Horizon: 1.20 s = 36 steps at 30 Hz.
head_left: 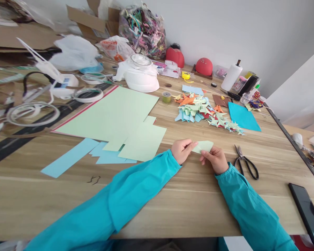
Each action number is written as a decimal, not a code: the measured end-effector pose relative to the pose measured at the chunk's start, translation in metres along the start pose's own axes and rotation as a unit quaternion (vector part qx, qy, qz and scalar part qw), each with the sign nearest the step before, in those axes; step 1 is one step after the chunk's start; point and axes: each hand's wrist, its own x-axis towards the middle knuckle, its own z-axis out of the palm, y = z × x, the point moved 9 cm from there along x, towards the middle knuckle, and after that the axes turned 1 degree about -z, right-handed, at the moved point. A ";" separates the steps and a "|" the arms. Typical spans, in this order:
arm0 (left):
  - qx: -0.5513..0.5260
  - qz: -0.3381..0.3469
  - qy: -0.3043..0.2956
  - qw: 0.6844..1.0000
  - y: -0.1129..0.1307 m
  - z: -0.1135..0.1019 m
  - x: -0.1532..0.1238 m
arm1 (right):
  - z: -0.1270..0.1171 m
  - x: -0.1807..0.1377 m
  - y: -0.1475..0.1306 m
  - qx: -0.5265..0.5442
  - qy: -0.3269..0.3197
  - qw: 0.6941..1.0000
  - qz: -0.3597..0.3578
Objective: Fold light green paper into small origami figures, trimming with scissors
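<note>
A small folded piece of pale green paper (204, 145) is held between my two hands, just above the table. My left hand (182, 150) pinches its left end between thumb and fingers. From the right, my right hand (215, 158) grips the other end, the thumb lying on the near face. Black-handled scissors (241, 161) lie partly opened to the right of my right hand. Beyond the hands sits a heap of folded paper shapes (196, 108) in green, blue and orange. To the left are loose pale green sheets (143, 143) over blue paper pieces (112, 157).
A large green sheet (112, 111) covers the left middle of the table (151, 212). A phone (307, 212) lies by the right edge. Farther back are a thread spool (166, 97), a turquoise cloth-like square (243, 116), tape rolls (87, 94) and a white glue gun (52, 75).
</note>
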 end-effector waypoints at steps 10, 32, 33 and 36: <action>0.027 0.074 0.007 0.997 0.013 0.001 -0.002 | -0.003 0.001 0.002 0.004 0.011 1.000 -0.004; -0.118 -0.042 -0.061 0.990 -0.008 0.013 -0.003 | -0.003 0.002 0.004 0.016 0.007 1.000 0.002; -0.114 -0.037 -0.064 0.991 -0.007 0.014 -0.003 | -0.004 0.002 0.005 0.020 0.008 1.000 0.002; -0.096 -0.022 -0.052 0.994 -0.006 0.012 -0.001 | -0.005 0.002 0.007 0.023 0.008 1.000 -0.001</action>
